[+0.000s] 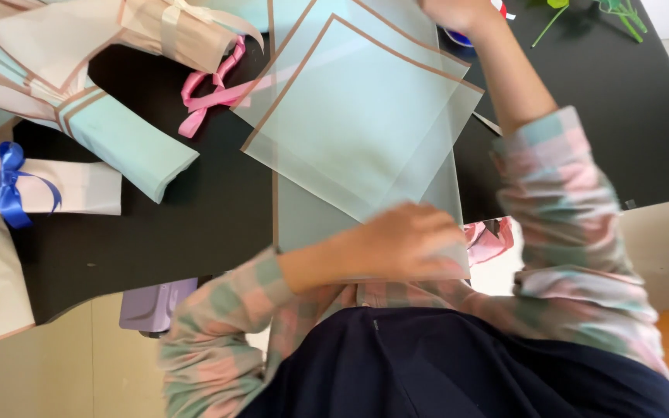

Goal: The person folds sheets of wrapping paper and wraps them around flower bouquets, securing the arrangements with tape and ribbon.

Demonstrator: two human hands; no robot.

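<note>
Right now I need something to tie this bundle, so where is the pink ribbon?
In the head view, the pink ribbon lies on the black table, upper left of centre, between the rolled wrapped bundle and the pale blue sheets.

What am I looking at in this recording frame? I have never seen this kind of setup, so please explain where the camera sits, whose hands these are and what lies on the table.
There is no machine. One camera sits on a person's head and looks down, so the dark apron and checked sleeves at the bottom are the wearer's own.

The left hand rests flat on the near edge of a stack of pale blue translucent sheets with brown borders, on a black table. The right hand reaches to the far edge, mostly out of frame; what it touches cannot be told.

Around them lie a pink ribbon, wrapped paper bundles, one tied with a blue ribbon, green stems at the far corner, and a lilac device at the near edge.
</note>
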